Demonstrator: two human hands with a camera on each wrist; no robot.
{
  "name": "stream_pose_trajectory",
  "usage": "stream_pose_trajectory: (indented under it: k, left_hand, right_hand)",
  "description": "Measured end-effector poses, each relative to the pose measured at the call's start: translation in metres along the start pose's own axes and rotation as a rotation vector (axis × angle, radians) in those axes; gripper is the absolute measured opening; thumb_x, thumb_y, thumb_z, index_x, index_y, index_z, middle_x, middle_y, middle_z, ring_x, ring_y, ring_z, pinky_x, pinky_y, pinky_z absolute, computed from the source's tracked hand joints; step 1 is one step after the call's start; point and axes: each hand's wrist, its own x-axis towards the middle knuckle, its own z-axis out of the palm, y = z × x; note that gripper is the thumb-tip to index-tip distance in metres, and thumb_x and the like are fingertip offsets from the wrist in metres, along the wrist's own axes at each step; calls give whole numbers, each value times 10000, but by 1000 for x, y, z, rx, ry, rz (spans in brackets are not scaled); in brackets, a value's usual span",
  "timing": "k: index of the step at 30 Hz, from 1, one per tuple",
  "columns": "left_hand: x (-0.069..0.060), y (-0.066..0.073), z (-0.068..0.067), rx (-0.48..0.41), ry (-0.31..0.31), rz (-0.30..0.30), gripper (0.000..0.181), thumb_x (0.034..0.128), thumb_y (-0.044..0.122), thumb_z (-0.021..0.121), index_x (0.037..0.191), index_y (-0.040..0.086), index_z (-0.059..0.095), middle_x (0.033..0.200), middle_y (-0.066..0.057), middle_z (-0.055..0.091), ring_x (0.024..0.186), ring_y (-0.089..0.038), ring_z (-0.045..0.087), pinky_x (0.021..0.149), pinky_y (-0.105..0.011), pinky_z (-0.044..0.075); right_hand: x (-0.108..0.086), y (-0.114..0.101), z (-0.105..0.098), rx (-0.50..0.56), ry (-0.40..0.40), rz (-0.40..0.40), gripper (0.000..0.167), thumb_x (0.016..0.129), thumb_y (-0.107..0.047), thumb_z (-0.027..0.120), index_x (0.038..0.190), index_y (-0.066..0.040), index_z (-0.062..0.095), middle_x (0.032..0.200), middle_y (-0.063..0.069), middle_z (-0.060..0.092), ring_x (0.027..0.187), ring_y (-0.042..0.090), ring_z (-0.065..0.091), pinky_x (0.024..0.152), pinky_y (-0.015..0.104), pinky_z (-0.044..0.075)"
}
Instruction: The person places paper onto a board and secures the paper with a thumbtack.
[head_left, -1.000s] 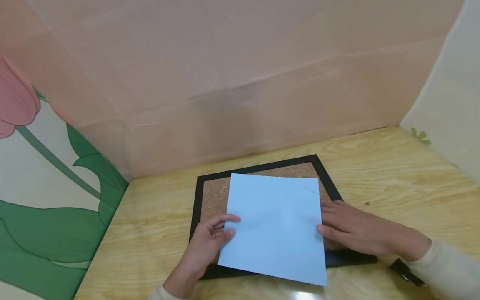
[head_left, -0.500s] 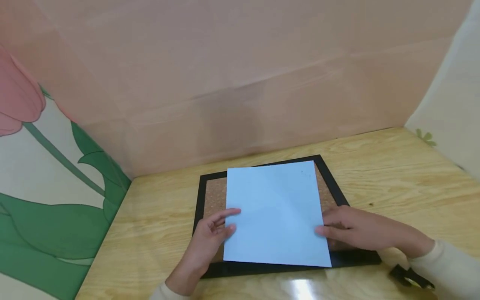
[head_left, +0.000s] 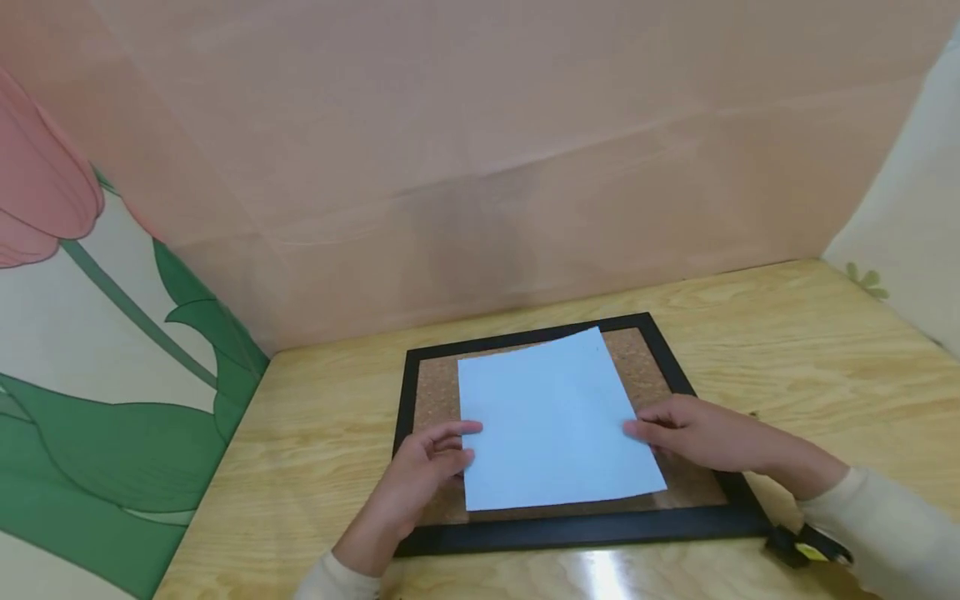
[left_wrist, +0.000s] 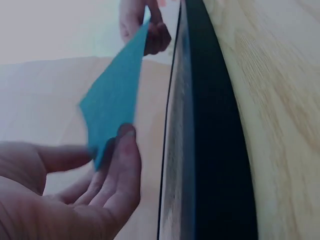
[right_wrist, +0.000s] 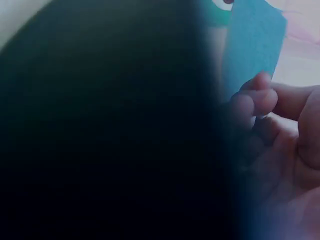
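A light-blue sheet of paper [head_left: 555, 425] is held between both hands, over a cork board [head_left: 652, 367] with a black frame [head_left: 592, 531]. My left hand [head_left: 420, 479] pinches the sheet's left edge. In the left wrist view the paper [left_wrist: 117, 95] is raised above the board, with thumb and fingers on opposite faces. At the right edge, my right hand [head_left: 701, 433] pinches the sheet between thumb and fingers. The right wrist view shows those fingertips meeting on the paper [right_wrist: 252, 45]. A large dark blur hides much of that view.
The board lies on a light wooden table [head_left: 322, 433]. Under the right sleeve is a small black object with a yellow patch [head_left: 810, 552]. A pinkish sheet-like backdrop [head_left: 480, 167] rises behind the table, and a tulip-patterned panel [head_left: 112, 450] stands on the left.
The sheet has tilted and turned; its lower edge has come up, uncovering the frame's front bar. My right hand has moved from lying alongside the sheet to pinching its edge.
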Motion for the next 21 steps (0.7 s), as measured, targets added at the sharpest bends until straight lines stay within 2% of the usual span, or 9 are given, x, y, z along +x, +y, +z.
stream_pose_trajectory:
  k: [3,6,10,16,19,21]
  left_hand:
    - [1,-3,1,57,-65,-15,420,960,85,654,1375,90,595,1105,-89,618,861,-134,662,790,-339,585]
    - [0,-6,2,136,-93,-38,466,938,65,678,1393,90,583,1159,-116,632,871,-139,676,781,-315,575]
    - [1,-8,2,176,-88,-62,488,927,62,689,1402,87,580,1171,-113,628,898,-145,663,781,-299,557]
    - [1,-12,2,154,-91,-66,477,960,140,668,1418,65,559,1207,-133,647,896,-156,681,819,-342,583]
    - [3,-13,3,157,-79,-74,495,951,151,682,1427,100,557,1256,-123,639,866,-160,689,801,-324,577]
    - [4,-14,5,169,-70,-86,517,944,155,691,1441,150,548,1214,-113,671,840,-164,692,747,-308,554]
  right_hand:
    - [2,6,2,-33,3,36,435,1052,-354,498,695,-107,519,559,-111,360,474,9,290,448,241,289]
    - [3,10,3,-70,11,52,427,1042,-390,507,700,-135,525,570,-114,356,484,9,284,458,230,281]
    - [4,9,5,-93,21,45,417,1033,-412,519,710,-149,516,599,-109,368,503,14,314,473,223,302]
    - [3,8,6,-85,11,33,358,1020,-397,552,766,-146,527,645,-91,409,537,21,375,485,229,336]
    - [2,10,5,-77,26,29,332,1018,-383,562,786,-146,545,648,-89,432,538,26,395,485,234,351]
    - [2,12,5,-64,37,29,323,1020,-371,561,794,-142,555,646,-87,449,534,31,411,488,239,368]
